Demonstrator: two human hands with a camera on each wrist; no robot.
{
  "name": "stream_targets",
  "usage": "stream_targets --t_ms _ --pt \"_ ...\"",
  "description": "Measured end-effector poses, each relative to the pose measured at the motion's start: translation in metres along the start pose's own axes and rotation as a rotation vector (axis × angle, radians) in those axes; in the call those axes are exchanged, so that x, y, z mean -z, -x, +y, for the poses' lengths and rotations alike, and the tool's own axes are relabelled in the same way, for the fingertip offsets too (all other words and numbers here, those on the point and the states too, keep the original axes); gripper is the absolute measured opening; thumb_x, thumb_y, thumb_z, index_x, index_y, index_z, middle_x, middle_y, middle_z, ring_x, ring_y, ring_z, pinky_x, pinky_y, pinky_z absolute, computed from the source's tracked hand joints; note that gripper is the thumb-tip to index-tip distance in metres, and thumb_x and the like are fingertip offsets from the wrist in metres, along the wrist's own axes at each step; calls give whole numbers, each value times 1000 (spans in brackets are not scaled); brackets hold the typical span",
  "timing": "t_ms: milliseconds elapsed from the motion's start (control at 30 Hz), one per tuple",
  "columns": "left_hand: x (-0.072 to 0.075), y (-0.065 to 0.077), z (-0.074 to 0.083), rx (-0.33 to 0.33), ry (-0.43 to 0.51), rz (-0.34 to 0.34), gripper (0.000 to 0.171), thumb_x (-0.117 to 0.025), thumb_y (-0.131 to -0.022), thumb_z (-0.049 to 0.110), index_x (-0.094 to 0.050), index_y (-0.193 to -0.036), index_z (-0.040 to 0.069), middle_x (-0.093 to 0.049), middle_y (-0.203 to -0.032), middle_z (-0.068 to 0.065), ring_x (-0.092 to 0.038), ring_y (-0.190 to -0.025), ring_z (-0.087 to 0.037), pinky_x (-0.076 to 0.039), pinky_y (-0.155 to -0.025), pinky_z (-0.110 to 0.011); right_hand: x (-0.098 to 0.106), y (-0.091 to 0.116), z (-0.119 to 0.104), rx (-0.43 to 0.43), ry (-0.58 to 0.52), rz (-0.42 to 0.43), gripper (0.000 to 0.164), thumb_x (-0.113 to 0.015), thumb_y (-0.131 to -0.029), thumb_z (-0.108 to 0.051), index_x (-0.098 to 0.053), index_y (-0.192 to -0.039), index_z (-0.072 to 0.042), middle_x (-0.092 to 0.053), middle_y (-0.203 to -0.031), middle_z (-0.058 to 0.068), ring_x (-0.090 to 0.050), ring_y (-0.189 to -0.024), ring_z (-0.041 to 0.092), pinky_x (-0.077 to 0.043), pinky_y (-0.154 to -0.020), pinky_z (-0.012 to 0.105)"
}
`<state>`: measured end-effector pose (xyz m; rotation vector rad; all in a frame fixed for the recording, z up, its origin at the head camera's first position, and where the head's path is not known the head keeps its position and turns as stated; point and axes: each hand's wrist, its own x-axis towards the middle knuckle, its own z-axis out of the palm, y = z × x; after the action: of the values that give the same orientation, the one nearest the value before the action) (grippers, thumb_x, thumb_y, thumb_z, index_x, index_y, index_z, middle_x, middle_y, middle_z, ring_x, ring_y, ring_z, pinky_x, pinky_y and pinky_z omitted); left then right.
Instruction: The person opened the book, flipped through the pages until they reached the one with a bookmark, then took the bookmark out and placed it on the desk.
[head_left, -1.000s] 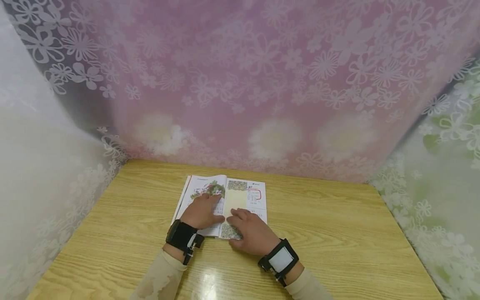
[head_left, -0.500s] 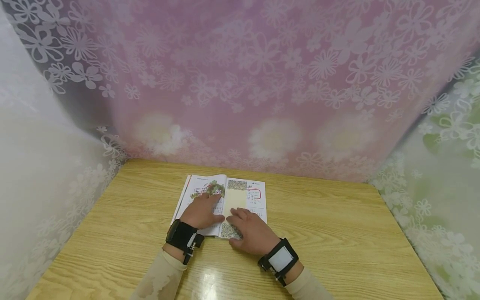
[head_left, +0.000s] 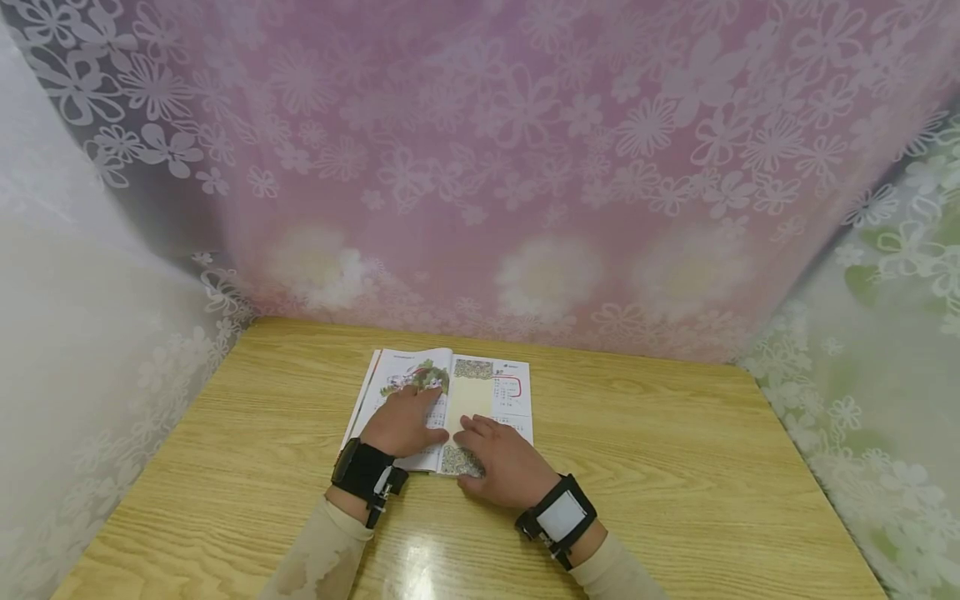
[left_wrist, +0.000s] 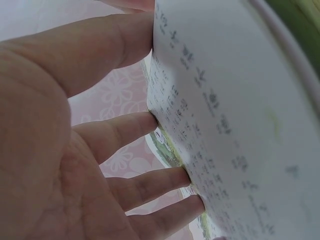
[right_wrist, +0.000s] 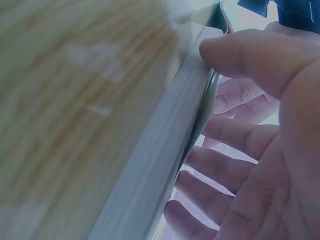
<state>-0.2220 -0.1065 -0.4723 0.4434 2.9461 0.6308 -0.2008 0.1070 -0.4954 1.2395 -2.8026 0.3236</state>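
An open book [head_left: 516,421] lies on the wooden table, with a picture and print on its left page. A cream paper strip [head_left: 471,398] with dark lacy patterned ends lies along the inner side of its right page. My left hand [head_left: 402,422] rests spread on the left page; its fingertips [left_wrist: 145,121] touch the printed paper in the left wrist view. My right hand [head_left: 506,465] rests on the strip's lower end with fingers lightly bent. In the right wrist view its thumb [right_wrist: 240,52] touches the book's near edge, beside the thick page block [right_wrist: 165,130].
The wooden table [head_left: 660,467] spreads out on both sides of the book. A pink flowered curtain [head_left: 480,167] hangs behind it, with pale flowered sheets [head_left: 97,333] at either side. Each wrist wears a black strap [head_left: 558,517] carrying a small device.
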Motion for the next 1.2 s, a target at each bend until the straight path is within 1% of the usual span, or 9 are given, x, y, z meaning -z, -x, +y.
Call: stream_targets --t_ms 233,433,567,700,800,900,1000,1100,1200 --pt "-3 -2 -1 -6 -11 9 74 -71 -84 42 -45 -145 10 -44 -138 -25 -45 -122 -44 -45 -88 -51 2 -1 -3 2 -21 25 50 -67 -86 -42 -61 -125 -11 -49 -139 14 -45 -129 29 -35 -104 42" --pt "-1 -2 -1 -8 -16 8 73 -70 -86 42 -43 -146 11 -44 -139 -24 -45 -123 -43 -44 -89 -51 1 -3 -12 33 32 46 42 -62 -87 -40 -65 -119 -13 -55 -134 12 -51 -124 30 -40 -99 43" --pt "1 -2 2 -15 -15 15 72 -71 -85 41 -45 -146 10 -46 -136 -24 -47 -121 -42 -45 -88 -50 6 0 -15 84 26 58 32 -52 -95 -33 -69 -115 -15 -59 -128 10 -54 -120 27 -42 -98 38" --pt "-2 -3 2 -16 -19 15 73 -71 -85 41 -45 -145 10 -47 -136 -24 -47 -121 -41 -45 -88 -49 15 7 -17 103 -6 31 36 -39 -104 -28 -69 -119 -14 -61 -125 6 -57 -117 22 -42 -98 35" --pt "-3 -3 1 -11 -7 10 73 -71 -85 40 -45 -145 9 -46 -137 -24 -46 -122 -42 -44 -89 -50 21 11 -16 123 -47 13 34 -39 -105 -27 -71 -106 -16 -69 -103 -4 -64 -96 10 -48 -86 28" --pt "-4 -1 -1 -1 8 9 73 -71 -85 39 -44 -145 9 -46 -137 -24 -45 -123 -42 -44 -89 -50 29 13 -13 168 -89 21 30 -41 -105 -26 -61 -83 -20 -55 -70 -14 -53 -64 1 -43 -64 19" --pt "-6 -1 -3 2 4 15 73 -71 -85 41 -45 -146 10 -46 -137 -23 -45 -123 -42 -44 -90 -50 44 16 -7 211 -43 105 26 -42 -104 -24 -54 -81 -22 -42 -62 -15 -42 -56 0 -36 -56 18" --pt "-7 -2 -3 -8 -1 22 73 -71 -85 41 -46 -145 9 -47 -136 -23 -46 -122 -42 -44 -90 -50 68 23 1 211 68 261 26 -41 -105 -26 -64 -95 -18 -56 -71 -12 -52 -62 2 -44 -57 20" --pt "-7 -3 -1 -3 3 24 72 -71 -85 41 -45 -145 10 -47 -136 -23 -46 -122 -41 -43 -90 -50 93 31 10 174 152 436 30 -40 -104 -25 -67 -107 -10 -67 -87 -1 -63 -73 11 -51 -60 27"
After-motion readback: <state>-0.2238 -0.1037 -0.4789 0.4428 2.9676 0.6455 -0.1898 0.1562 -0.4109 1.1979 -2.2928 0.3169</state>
